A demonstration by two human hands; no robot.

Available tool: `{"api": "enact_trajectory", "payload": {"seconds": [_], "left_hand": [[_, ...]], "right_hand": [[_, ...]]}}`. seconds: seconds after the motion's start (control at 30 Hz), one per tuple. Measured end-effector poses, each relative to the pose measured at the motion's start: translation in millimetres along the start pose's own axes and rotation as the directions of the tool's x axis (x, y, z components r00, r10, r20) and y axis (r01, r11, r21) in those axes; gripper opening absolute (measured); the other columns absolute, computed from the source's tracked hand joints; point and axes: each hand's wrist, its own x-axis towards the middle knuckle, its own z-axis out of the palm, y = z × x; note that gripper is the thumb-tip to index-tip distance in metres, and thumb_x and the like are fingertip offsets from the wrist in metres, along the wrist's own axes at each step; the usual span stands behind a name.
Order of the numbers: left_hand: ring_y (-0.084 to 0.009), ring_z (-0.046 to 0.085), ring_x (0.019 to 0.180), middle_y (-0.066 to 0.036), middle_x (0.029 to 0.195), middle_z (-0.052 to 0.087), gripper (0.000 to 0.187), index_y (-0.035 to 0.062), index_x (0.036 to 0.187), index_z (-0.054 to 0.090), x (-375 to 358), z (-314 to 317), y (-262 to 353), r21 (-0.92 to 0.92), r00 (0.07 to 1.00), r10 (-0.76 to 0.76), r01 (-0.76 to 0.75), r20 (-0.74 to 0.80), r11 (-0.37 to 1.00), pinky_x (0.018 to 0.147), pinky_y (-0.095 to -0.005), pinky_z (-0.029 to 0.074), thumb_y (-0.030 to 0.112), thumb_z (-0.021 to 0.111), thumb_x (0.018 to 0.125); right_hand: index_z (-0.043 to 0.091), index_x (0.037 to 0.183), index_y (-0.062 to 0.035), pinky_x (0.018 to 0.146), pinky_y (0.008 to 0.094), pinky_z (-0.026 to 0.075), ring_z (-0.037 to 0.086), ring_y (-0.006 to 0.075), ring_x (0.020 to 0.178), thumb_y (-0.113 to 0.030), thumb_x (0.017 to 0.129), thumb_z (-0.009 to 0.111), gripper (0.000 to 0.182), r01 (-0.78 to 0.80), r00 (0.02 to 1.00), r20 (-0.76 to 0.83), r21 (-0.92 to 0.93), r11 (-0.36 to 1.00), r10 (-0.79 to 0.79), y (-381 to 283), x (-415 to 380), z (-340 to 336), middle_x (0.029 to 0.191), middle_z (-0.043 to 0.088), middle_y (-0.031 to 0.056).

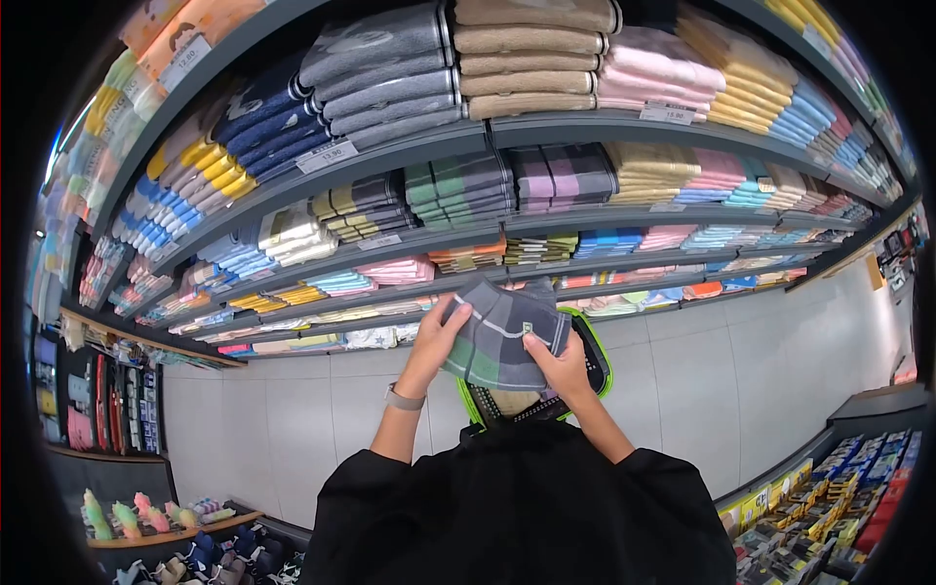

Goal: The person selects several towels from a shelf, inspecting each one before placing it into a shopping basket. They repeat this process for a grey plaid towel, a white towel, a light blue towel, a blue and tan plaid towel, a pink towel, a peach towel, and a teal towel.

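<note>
A grey towel (502, 336) with a green checked part and pale stripes is held up in front of me, between both hands. My left hand (441, 336) grips its left edge, thumb on top. At the right side my right hand (564, 363) pinches the cloth, its thumb beside a small light tag (527, 329). Below the towel stands a black shopping basket (604, 363) with a bright green rim. Part of a beige item (507, 402) shows inside it; the towel and my hands hide the rest.
Shelves (575, 125) of folded towels curve across the front. Green-and-grey checked towels (458, 185) lie stacked on a middle shelf. Pale floor tiles (673, 390) spread around the basket. Displays of small packages (829, 507) stand at lower right, and slippers (210, 556) at lower left.
</note>
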Motion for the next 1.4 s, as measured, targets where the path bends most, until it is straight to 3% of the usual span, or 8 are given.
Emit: {"api": "enact_trajectory", "payload": {"seconds": [0.2,0.4,0.57,0.67,0.83,1.0,1.07,1.4], "left_hand": [[-0.0102,0.048,0.091,-0.003,0.098,0.054,0.022,0.0005,0.106,0.051,-20,16,-21,0.151,0.928,0.307,-0.280,-0.211,0.948,0.084,-0.0229,0.037,0.016,0.050,0.091],[-0.0106,0.044,0.092,-0.003,0.098,0.051,0.020,0.0012,0.106,0.049,-31,0,-22,-0.232,0.946,0.275,-0.310,-0.173,0.922,0.085,-0.0240,0.034,0.013,0.047,0.089],[-0.0117,0.044,0.092,-0.006,0.099,0.052,0.017,-0.0016,0.101,0.050,-34,6,-9,0.076,0.895,0.388,-0.381,-0.218,0.921,0.086,-0.0258,0.034,0.012,0.045,0.091],[-0.0127,0.045,0.090,-0.007,0.097,0.053,0.020,-0.0025,0.103,0.050,-34,4,-15,0.207,0.817,0.481,-0.435,-0.318,0.876,0.084,-0.0264,0.036,0.014,0.045,0.093],[-0.0132,0.044,0.074,-0.006,0.082,0.049,0.019,0.0003,0.091,0.048,-32,-5,-14,0.316,0.840,0.355,-0.234,-0.411,0.920,0.070,-0.0276,0.038,0.019,0.046,0.094],[-0.0120,0.045,0.073,-0.004,0.080,0.049,0.025,0.0017,0.090,0.048,-19,-21,-40,0.327,0.954,0.109,-0.012,-0.280,0.945,0.068,-0.0252,0.039,0.026,0.051,0.092],[-0.0099,0.049,0.080,-0.003,0.088,0.055,0.027,0.0011,0.102,0.051,-23,-12,-20,-0.188,0.974,-0.117,0.080,-0.194,0.979,0.073,-0.0231,0.041,0.024,0.054,0.090],[-0.0100,0.052,0.094,-0.003,0.103,0.057,0.034,0.0028,0.116,0.051,-10,-22,-21,-0.218,0.957,-0.088,0.026,-0.278,0.976,0.082,-0.0233,0.041,0.025,0.055,0.089]], "right_hand": [[0.034,0.132,0.0010,0.091,0.0284,0.039,0.051,0.0156,0.104,-0.013,0.080,0.064,0.061,-0.244,0.970,0.091,0.329,0.912,0.227,-6,14,-30,0.115,0.053,0.0108],[0.021,0.140,-0.0014,0.102,0.0322,0.030,0.034,0.0211,0.124,-0.014,0.078,0.067,0.078,-0.276,0.950,0.197,0.174,0.945,0.241,-17,14,-28,0.136,0.034,0.0142],[0.024,0.138,-0.0008,0.100,0.0316,0.031,0.040,0.0193,0.119,-0.014,0.078,0.068,0.076,0.010,0.989,0.144,0.114,0.993,-0.027,-12,15,-22,0.133,0.038,0.0133],[0.028,0.136,0.0009,0.099,0.0306,0.032,0.043,0.0174,0.116,-0.015,0.079,0.068,0.071,-0.273,0.901,0.374,0.100,0.957,0.218,-3,10,-25,0.128,0.044,0.0117],[0.050,0.107,0.0001,0.075,0.0234,0.044,0.055,0.0082,0.084,-0.009,0.081,0.065,0.031,-0.181,0.982,0.075,0.173,0.968,0.170,6,6,6,0.093,0.060,0.0039],[0.046,0.117,-0.0021,0.079,0.0243,0.044,0.054,0.0100,0.090,-0.004,0.081,0.062,0.040,-0.215,0.975,0.023,0.358,0.909,0.222,19,1,9,0.101,0.058,0.0053],[0.040,0.127,-0.0037,0.081,0.0265,0.045,0.054,0.0146,0.097,-0.001,0.080,0.061,0.052,-0.224,0.948,-0.103,0.457,0.861,0.301,6,2,6,0.112,0.054,0.0090],[0.019,0.141,-0.0111,0.087,0.0315,0.044,0.050,0.0183,0.108,-0.011,0.088,0.054,0.064,-0.374,0.923,0.252,0.420,0.827,0.290,6,-25,-8,0.123,0.047,0.0151]]}}
